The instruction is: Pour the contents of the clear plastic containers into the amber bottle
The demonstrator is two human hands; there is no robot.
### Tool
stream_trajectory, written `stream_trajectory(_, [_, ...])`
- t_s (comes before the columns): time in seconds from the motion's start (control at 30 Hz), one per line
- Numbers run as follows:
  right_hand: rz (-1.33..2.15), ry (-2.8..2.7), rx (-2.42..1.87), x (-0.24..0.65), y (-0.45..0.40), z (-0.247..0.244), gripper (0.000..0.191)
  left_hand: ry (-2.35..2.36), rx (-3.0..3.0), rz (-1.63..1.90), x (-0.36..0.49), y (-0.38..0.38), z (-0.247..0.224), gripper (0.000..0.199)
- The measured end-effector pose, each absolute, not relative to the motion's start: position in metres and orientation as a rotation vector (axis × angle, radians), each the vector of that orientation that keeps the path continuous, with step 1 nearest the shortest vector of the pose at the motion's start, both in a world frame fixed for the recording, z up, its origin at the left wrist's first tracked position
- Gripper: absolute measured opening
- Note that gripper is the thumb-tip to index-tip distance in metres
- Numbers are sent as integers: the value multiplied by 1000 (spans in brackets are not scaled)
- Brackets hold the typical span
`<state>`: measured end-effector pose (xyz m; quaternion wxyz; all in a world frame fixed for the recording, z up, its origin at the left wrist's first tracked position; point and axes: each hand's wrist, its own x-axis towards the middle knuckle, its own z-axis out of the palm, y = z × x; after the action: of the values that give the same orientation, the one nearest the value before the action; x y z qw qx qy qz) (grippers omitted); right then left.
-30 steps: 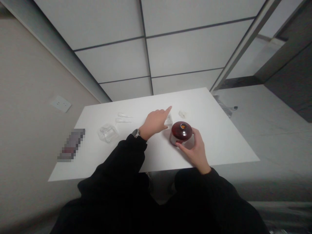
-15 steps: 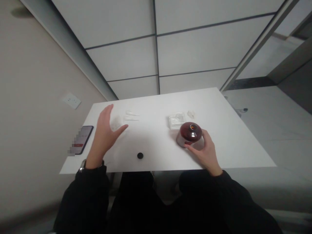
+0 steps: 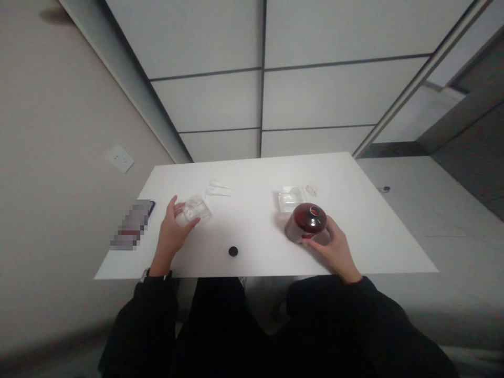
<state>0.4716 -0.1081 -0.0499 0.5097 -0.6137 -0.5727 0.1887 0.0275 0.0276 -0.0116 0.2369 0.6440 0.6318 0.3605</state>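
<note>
Phone: one phone [image 3: 132, 224] is lying at the far left edge of the table [image 3: 252, 223], its screen blurred out.

Wall plate: one white socket plate [image 3: 119, 159] is sitting on the wall at upper left.

Left hand: the left hand [image 3: 171, 236] is holding narrowly, with its fingers and thumb closing round the near corner of one clear box [image 3: 196, 209], left of centre on the table. One watch [image 3: 145, 274] is showing at the wrist, just past a black sleeve [image 3: 147, 310].

White pieces: two slim white pieces [image 3: 218, 188] are lying side by side, just beyond the clear box, near the far edge.

Black disc: one small black disc [image 3: 233, 251] is resting near the table's near edge, at lower middle.

Clear tray: one clear square tray [image 3: 290, 199] is lying right of centre, just behind the jar.

Small piece: one small clear piece [image 3: 312, 190] is lying just beside the tray.

Right hand: the right hand [image 3: 334, 249] is holding wide, wrapping round one dark red jar [image 3: 306, 221], which is standing upright on the table right of centre. A second black sleeve [image 3: 334, 310] is covering the forearm.
</note>
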Motion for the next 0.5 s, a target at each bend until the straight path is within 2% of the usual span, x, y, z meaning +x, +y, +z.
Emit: stream_trajectory(0.5, [504, -1380, -1484, 474, -109, -53, 78, 1311, 1963, 723, 99, 15, -3, 104])
